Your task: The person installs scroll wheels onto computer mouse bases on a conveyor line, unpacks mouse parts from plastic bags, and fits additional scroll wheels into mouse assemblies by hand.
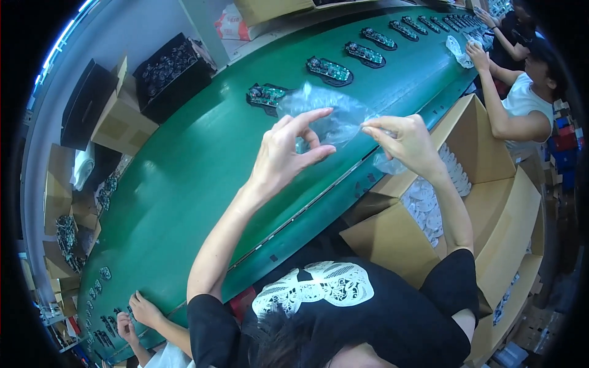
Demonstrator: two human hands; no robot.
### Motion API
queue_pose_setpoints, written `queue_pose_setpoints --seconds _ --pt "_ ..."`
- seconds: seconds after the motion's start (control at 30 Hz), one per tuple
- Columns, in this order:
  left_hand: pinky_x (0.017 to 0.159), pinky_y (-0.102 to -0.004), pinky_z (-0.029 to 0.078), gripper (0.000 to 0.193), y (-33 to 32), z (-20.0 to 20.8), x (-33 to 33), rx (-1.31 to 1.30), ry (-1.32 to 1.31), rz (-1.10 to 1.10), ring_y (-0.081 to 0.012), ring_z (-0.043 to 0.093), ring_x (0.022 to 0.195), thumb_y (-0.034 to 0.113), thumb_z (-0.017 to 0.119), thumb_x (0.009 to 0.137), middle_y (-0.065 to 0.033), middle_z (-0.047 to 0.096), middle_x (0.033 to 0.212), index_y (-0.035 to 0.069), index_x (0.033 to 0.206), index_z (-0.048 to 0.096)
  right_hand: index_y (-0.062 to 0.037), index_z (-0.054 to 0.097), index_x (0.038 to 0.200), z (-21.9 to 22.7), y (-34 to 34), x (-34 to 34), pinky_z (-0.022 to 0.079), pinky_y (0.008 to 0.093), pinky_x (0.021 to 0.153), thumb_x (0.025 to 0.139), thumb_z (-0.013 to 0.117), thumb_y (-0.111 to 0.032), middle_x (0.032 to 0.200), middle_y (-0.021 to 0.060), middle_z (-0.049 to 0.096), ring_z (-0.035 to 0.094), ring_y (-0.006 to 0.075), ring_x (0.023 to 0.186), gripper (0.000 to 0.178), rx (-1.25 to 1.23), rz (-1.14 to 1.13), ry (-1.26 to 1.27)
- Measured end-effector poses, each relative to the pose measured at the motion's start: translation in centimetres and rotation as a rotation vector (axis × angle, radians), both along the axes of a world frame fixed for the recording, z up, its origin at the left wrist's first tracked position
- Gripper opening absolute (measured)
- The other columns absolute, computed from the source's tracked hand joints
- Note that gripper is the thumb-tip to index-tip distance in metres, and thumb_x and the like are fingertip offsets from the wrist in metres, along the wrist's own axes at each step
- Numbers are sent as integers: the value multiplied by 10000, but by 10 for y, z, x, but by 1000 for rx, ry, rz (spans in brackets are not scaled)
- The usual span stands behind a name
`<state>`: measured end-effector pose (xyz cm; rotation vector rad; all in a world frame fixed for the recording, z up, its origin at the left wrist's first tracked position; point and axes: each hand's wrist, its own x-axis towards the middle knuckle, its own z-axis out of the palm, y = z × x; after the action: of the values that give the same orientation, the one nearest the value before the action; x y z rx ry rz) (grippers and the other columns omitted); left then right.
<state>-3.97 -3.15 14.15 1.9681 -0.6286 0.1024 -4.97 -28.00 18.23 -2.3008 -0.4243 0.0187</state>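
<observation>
Pinched in my right hand (408,142) is the edge of a clear plastic bag (343,110), which spreads out to the left above the green belt. My left hand (288,146) is open beside the bag, its thumb and fingers curved apart with a gap between them. Behind the bag lies the nearest black part with a green circuit board (264,95), partly covered by the film. More such circuit-board assemblies (330,70) run in a row along the belt's far side.
A green conveyor belt (184,178) curves across the view. At my right stands an open cardboard box (491,153) holding white plastic pieces (423,205). A black bin of dark parts (175,70) sits beyond the belt. Other people work at the far right and lower left.
</observation>
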Motion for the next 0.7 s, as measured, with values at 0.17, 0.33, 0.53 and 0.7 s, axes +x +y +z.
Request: queue_pose_setpoints --seconds 0.17,0.33,0.53,0.7 --pt "811 -367 470 565 4 -19 3 121 -41 5 -204 570 822 165 824 752 3 674 747 167 1291 655 22 743 970 -8 -1 2 464 265 469 929 691 -163 670 97 683 590 103 470 196 -79 -21 12" --pt "832 -321 492 466 13 -4 11 91 -149 109 -146 621 788 104 821 762 -25 727 812 159 1214 721 27 740 913 -6 0 12 454 253 464 930 695 -196 631 67 658 571 87 463 229 -81 -37 -22" --pt "775 -320 517 465 -1 29 20 -59 -159 108 -154 619 756 112 812 769 -43 716 806 161 1219 709 10 744 885 -8 9 20 459 308 487 938 676 -295 540 93 608 592 128 468 317 -153 -17 200" --pt "756 -276 536 464 -5 24 27 -307 -14 114 -88 647 772 60 777 815 -40 710 823 97 1265 669 22 730 846 -5 11 20 423 253 457 930 704 -304 566 35 597 548 72 468 338 -113 -24 154"
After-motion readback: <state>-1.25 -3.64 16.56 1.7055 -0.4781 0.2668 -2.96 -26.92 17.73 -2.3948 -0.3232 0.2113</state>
